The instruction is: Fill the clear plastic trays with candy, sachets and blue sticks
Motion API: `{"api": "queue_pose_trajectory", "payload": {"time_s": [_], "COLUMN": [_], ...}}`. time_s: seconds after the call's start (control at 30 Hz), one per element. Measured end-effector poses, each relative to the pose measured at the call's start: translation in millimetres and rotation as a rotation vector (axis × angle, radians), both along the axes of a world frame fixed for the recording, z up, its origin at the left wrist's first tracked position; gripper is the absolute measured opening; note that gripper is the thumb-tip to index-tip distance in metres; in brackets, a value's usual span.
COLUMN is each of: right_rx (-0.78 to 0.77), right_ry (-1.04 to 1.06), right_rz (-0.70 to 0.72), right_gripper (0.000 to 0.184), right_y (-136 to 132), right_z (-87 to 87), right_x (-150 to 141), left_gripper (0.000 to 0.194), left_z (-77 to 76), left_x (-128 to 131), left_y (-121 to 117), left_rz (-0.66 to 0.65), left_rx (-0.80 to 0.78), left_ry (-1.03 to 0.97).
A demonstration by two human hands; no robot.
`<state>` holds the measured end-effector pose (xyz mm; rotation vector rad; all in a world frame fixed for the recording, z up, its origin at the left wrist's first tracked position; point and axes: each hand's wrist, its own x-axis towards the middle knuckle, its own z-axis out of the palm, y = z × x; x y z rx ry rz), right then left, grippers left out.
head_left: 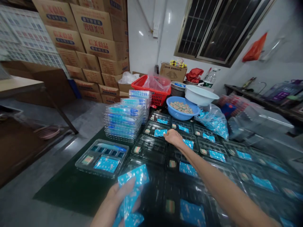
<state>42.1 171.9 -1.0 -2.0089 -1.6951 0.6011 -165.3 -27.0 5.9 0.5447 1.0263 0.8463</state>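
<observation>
Well, from across the room, the left hand (124, 197) sits low by the near edge of the dark-topped desk (68, 186), its grip closed around a loose bunch of blue printed packets (133, 176) that fan out above and below the fingers. The right hand (172, 137) is stretched out over the middle of the desk, its grip curled half shut just above a clear plastic tray (151, 129) and right beside a blue packet (160, 132) lying in it. The view of those curled fingers is poor, so I can't tell whether they pinch anything small.

Rows of similar trays cover most of the desk, many holding a blue packet and a small tan piece in separate compartments. Toward the left edge, a stack of trays (124, 118) rises beside the rows. Along the far edge, a blue basin (182, 108) holds a heap of tan pieces, with a white basin (199, 95) tilted against it and a red basket (153, 93) behind. A clear bag of blue packets (213, 121) slumps near the far right corner, while cardboard cartons (94, 41) stand stacked beyond the desk.
</observation>
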Motion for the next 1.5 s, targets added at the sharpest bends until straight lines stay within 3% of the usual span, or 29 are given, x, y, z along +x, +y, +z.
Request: {"api": "queue_pose_trajectory", "payload": {"time_s": [0.17, 0.27, 0.37, 0.47, 0.57, 0.7, 0.8, 0.97, 1.03, 1.1, 1.17, 1.3, 1.37, 1.5], "right_rx": [0.017, 0.028, -0.059, -0.080, 0.039, 0.136, 0.092, 0.048, 0.059, 0.134, 0.200, 0.201, 0.296, 0.472], "right_ry": [-0.124, -0.081, 0.205, 0.476, 0.526, 0.399, 0.230, 0.034, -0.054, -0.139, -0.128, 0.127, 0.110, 0.010], "right_rz": [0.103, 0.230, 0.562, 0.776, 0.676, 0.379, 0.335, 0.325, 0.284, 0.256, 0.329, 0.685, 0.774, 0.806], "right_gripper": [0.014, 0.020, 0.030, 0.021, 0.011, 0.016, 0.019, 0.014, 0.006, 0.011, 0.020, 0.029, 0.031, 0.009], "right_y": [-5, -34, -82, -124, -132, -97, -73, -71, -80, -97, -122, -184, -206, -220], "right_z": [26.4, 45.1, 56.5, 57.1, 50.3, 36.4, 20.7, -2.6, -1.2, 8.2, 22.0, 38.9, 35.4, 22.4], "right_x": [-9, -20, -33, -39, -28, 6, 17, -6, -18, -28, -37, -55, -63, -72], "left_gripper": [0.036, 0.035, 0.035, 0.035, 0.031, 0.027, 0.023, 0.013, 0.012, 0.012, 0.013, 0.012, 0.012, 0.015], "left_z": [8.6, 13.3, 14.7, 12.4, 8.3, 6.2, 9.0, 15.7, 15.6, 13.9, 11.9, 9.7, 8.8, 7.1], "left_x": [8, 11, 14, 18, 17, 1, -15, -27, -28, -28, -28, -26, -21, -11], "left_y": [-3, -3, -2, -4, -9, -14, -11, -1, 3, 7, 11, 15, 15, 17], "left_rz": [0.057, 0.103, 0.129, 0.128, 0.083, 0.070, 0.148, 0.325, 0.384, 0.415, 0.440, 0.481, 0.498, 0.444], "left_rx": [0.045, 0.049, 0.072, 0.078, 0.082, 0.059, 0.031, 0.070, 0.103, 0.132, 0.158, 0.156, 0.141, 0.110], "left_ry": [-0.032, 0.000, 0.050, 0.074, 0.038, -0.074, -0.215, -0.440, -0.509, -0.550, -0.583, -0.618, -0.613, -0.664]}}
